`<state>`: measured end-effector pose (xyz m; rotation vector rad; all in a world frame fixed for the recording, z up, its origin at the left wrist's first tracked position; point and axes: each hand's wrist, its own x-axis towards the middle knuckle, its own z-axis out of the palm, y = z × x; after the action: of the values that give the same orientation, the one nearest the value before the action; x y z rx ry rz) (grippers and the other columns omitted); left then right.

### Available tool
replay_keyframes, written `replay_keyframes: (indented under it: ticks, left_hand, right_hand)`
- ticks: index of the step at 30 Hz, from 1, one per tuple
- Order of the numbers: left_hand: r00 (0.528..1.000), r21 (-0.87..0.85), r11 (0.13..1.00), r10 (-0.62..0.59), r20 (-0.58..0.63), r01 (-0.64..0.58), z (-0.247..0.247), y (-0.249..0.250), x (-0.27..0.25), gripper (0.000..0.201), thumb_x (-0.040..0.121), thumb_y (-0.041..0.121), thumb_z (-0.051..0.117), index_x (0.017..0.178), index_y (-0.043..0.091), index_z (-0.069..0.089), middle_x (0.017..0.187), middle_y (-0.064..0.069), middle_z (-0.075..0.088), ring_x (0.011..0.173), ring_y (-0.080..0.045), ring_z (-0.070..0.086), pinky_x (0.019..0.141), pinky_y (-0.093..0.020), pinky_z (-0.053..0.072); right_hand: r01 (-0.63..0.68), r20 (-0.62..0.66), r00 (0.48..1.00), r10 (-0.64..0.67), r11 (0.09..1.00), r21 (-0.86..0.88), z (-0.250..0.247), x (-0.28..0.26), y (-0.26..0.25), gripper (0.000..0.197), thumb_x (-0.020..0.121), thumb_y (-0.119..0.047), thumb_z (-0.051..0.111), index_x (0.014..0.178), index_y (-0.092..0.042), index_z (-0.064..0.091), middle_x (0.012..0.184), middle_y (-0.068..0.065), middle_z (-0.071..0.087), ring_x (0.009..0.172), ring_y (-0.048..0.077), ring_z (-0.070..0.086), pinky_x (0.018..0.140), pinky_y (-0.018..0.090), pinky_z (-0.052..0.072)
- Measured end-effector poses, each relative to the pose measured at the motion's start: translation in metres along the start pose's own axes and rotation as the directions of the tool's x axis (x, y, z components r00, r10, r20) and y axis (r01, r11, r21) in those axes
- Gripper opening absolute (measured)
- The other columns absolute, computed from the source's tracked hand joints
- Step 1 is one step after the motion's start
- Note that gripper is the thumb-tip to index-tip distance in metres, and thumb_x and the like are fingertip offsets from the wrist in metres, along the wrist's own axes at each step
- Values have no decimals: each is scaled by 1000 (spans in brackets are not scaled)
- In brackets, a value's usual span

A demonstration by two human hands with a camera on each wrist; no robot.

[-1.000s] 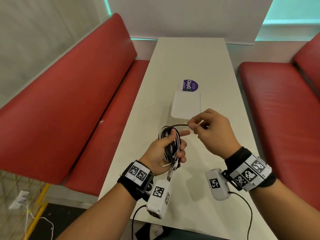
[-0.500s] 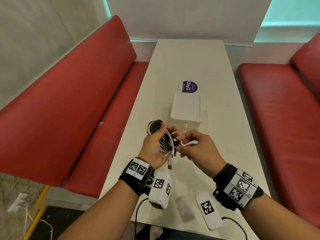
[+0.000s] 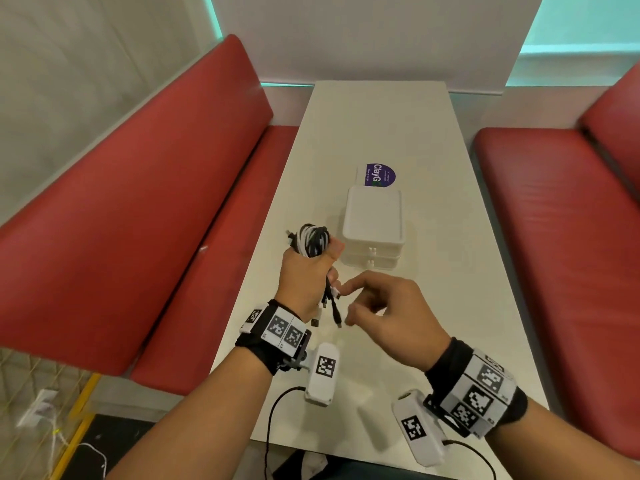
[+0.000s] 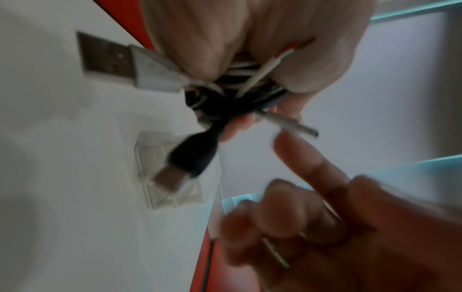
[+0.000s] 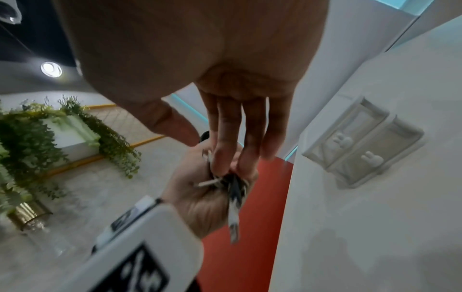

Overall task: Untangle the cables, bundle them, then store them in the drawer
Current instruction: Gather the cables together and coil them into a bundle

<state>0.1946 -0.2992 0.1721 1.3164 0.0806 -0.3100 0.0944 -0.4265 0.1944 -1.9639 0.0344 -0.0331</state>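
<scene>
My left hand (image 3: pixel 313 271) grips a coiled bundle of black and white cables (image 3: pixel 311 239) upright above the table, left of the drawer box. Several connector ends (image 3: pixel 330 306) hang below the fist; in the left wrist view a USB plug (image 4: pixel 107 59) and a black plug (image 4: pixel 185 162) stick out. A thin white tie end (image 5: pixel 208 182) pokes from the bundle. My right hand (image 3: pixel 346 303) is just right of the hanging ends, its straight fingertips (image 5: pixel 221 166) touching the bundle, with nothing pinched. The white two-drawer box (image 3: pixel 374 230) has both drawers closed (image 5: pixel 362 148).
A long white table (image 3: pixel 381 116) runs away from me between two red benches (image 3: pixel 138 220) (image 3: pixel 561 220). A purple round sticker (image 3: pixel 381 174) lies behind the drawer box. Plants (image 5: pixel 50 128) hang on a wall off to the side.
My right hand has let go of the white end it was pinching at the bundle and opened its fingers. My left hand has turned the bundle more upright.
</scene>
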Motion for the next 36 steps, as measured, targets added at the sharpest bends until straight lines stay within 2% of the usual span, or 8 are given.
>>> replay_keyframes:
  ticks: [5, 10, 13, 16, 18, 20, 25, 36]
  left_hand:
    - [928, 572, 784, 16, 373, -243, -1, -2, -14, 51, 83, 10, 74, 125, 25, 50, 93, 2, 67, 75, -15, 66, 66, -37, 54]
    - [865, 862, -118, 41, 500, -493, 3, 14, -27, 98, 84, 15, 63, 153, 23, -5, 95, -6, 70, 68, -27, 61, 57, -36, 44]
    - [827, 776, -337, -10, 563, -533, 8, 14, -32, 112, 87, 17, 64, 153, 14, -26, 95, -6, 67, 63, -24, 50, 54, -35, 39]
    - [795, 728, -353, -87, 600, -588, 15, 8, -39, 116, 88, 18, 65, 149, 10, -34, 100, -7, 65, 74, -25, 58, 60, -39, 45]
    - [803, 747, -310, -115, 585, -588, 17, 4, -41, 116, 87, 14, 64, 149, 10, -34, 101, -7, 64, 77, -25, 58, 65, -40, 50]
    - [811, 766, -270, -140, 568, -583, 16, 0, -40, 116, 86, 11, 63, 150, 11, -33, 102, -9, 62, 73, -22, 52, 63, -38, 48]
    - [815, 795, -187, -184, 549, -577, 17, 0, -33, 106, 82, 1, 65, 158, 13, -9, 140, -13, 42, 68, -25, 52, 57, -39, 43]
    - [827, 848, 7, -216, 519, -530, 17, 10, -2, 57, 75, 11, 71, 122, 22, 41, 84, 6, 59, 76, -22, 64, 60, -34, 53]
  right_hand:
    - [89, -124, 987, -99, 993, -78, -32, 25, -14, 45, 72, -10, 62, 112, -31, 62, 103, -7, 65, 76, 17, 65, 66, 33, 58]
    - [-130, 238, 959, 152, 986, -107, -57, 34, -11, 74, 77, -11, 77, 139, -34, 43, 119, -2, 63, 86, 19, 73, 82, 40, 62]
    - [-171, 313, 912, 265, 939, -298, -49, 35, -11, 115, 66, -18, 91, 152, -36, 17, 123, -5, 64, 90, 12, 73, 88, 35, 60]
    - [-177, 336, 870, 361, 864, -471, -26, 37, -5, 117, 64, -15, 89, 154, -13, 15, 127, 9, 66, 93, 19, 72, 86, 42, 61]
    - [-192, 349, 844, 408, 836, -514, -16, 38, 1, 73, 66, -10, 85, 128, -2, 46, 98, 9, 75, 72, 18, 71, 70, 36, 63]
    - [-178, 319, 854, 411, 807, -563, -13, 36, 2, 28, 68, -9, 80, 89, -5, 62, 68, 5, 68, 52, 16, 58, 48, 26, 50]
    - [-34, 279, 920, 276, 764, -644, -5, 32, 7, 17, 71, -12, 74, 65, -9, 58, 61, 5, 60, 55, 19, 53, 52, 35, 45]
    - [90, 247, 960, 131, 691, -717, -10, 45, 10, 13, 86, -17, 64, 91, -7, 58, 70, 2, 54, 56, 14, 48, 49, 24, 35]
